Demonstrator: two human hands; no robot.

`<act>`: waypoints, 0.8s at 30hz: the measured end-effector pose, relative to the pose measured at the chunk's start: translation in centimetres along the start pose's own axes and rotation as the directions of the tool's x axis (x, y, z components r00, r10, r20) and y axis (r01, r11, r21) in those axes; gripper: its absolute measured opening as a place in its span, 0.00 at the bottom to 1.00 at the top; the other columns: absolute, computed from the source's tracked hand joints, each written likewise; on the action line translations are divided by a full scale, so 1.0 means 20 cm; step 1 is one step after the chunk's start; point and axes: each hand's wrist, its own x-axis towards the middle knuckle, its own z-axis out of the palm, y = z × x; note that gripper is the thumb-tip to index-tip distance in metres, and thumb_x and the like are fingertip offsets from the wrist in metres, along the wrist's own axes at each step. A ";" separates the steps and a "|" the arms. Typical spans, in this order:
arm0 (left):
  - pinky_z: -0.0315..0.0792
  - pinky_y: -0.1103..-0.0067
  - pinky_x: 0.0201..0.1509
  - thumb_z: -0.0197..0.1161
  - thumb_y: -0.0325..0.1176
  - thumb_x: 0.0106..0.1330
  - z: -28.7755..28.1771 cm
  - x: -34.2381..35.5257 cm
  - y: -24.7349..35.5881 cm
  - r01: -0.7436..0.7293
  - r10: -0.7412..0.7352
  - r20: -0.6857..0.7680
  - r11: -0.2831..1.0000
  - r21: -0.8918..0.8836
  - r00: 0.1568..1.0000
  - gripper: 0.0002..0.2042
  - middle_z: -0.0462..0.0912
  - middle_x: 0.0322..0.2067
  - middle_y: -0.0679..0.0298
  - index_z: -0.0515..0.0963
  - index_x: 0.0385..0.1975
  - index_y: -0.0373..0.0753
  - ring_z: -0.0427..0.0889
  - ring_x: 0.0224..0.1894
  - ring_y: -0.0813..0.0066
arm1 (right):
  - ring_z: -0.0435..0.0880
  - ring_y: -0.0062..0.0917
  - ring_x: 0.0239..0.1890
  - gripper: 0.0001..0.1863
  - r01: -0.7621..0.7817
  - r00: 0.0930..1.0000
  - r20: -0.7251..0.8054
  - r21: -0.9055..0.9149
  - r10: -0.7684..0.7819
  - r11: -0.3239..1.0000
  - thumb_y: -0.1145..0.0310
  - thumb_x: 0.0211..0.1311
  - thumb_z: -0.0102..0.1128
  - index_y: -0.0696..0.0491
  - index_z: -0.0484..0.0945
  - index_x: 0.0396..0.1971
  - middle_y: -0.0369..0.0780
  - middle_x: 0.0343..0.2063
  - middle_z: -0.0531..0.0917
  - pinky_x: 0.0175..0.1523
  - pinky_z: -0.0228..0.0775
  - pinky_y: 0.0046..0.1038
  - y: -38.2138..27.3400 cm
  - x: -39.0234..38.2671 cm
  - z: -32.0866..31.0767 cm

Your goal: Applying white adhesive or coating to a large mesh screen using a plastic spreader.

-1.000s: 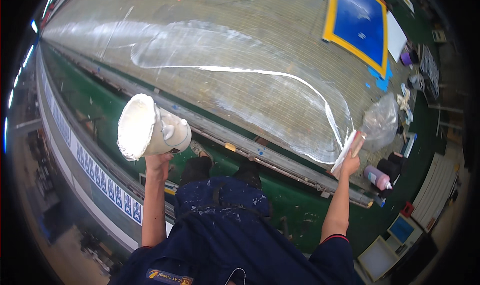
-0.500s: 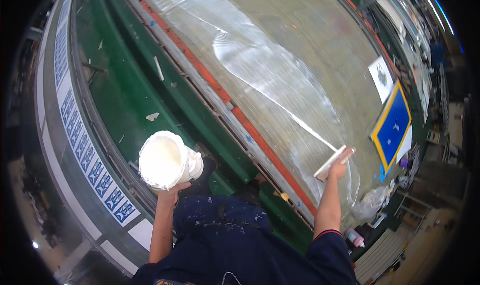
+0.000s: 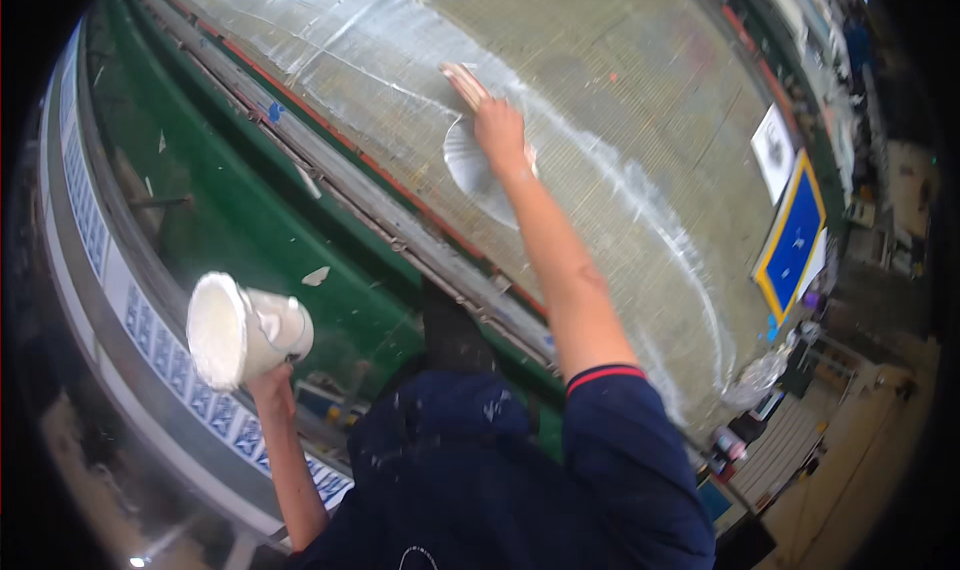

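Observation:
My left hand (image 3: 270, 378) holds a white bucket (image 3: 278, 328) from beneath, its mouth tipped toward the left. White paste (image 3: 214, 330) shows inside and coats the rim. Stretched out over the long table (image 3: 620, 100), my right hand (image 3: 500, 133) is closed on a wide squeegee (image 3: 464, 86). The squeegee lies on or just above the tabletop; part of it is behind the hand. Beneath it, a whitish wet smear (image 3: 468, 165) runs over the finely ribbed surface, with a curved streak (image 3: 655, 225) to the right.
A blue screen with a yellow frame (image 3: 792, 240) lies at the table's right side, beside a white printed sheet (image 3: 773, 152). Crumpled clear plastic (image 3: 765, 375) sits near the corner. Along the left runs another table (image 3: 110, 260) with blue-and-white prints, across a green floor strip (image 3: 230, 220).
My right hand has swept the squeegee far forward and left across the table. The bucket has moved left and tilted further sideways. The view has shifted along the table.

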 end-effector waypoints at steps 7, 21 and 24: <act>0.62 0.66 0.65 0.73 0.22 0.38 0.13 0.74 0.41 -0.046 0.045 -0.011 0.995 -0.089 0.999 0.44 0.67 0.59 0.60 0.60 0.63 0.36 0.65 0.62 0.61 | 0.81 0.43 0.39 0.25 0.096 0.952 0.299 -0.082 -0.067 0.992 0.70 0.49 0.61 0.53 0.71 0.51 0.46 0.39 0.80 0.43 0.75 0.41 0.30 -0.33 -0.28; 0.66 0.67 0.64 0.72 0.14 0.33 -0.47 2.20 1.01 0.014 0.010 0.129 0.983 -0.185 0.992 0.49 0.68 0.59 0.60 0.59 0.64 0.41 0.66 0.62 0.61 | 0.82 0.45 0.29 0.31 -0.972 0.222 -0.184 -0.124 0.958 0.201 0.48 0.51 0.65 0.68 0.78 0.29 0.54 0.26 0.82 0.36 0.73 0.43 -0.05 -0.40 -0.20; 0.62 0.65 0.67 0.74 0.18 0.32 -0.85 2.64 1.20 0.239 -0.233 0.059 0.912 -0.334 0.971 0.53 0.64 0.62 0.59 0.55 0.66 0.44 0.62 0.65 0.60 | 0.83 0.46 0.30 0.30 -0.932 0.349 -0.239 -0.184 0.906 0.311 0.48 0.52 0.64 0.68 0.78 0.28 0.54 0.26 0.82 0.36 0.73 0.43 -0.61 0.19 0.18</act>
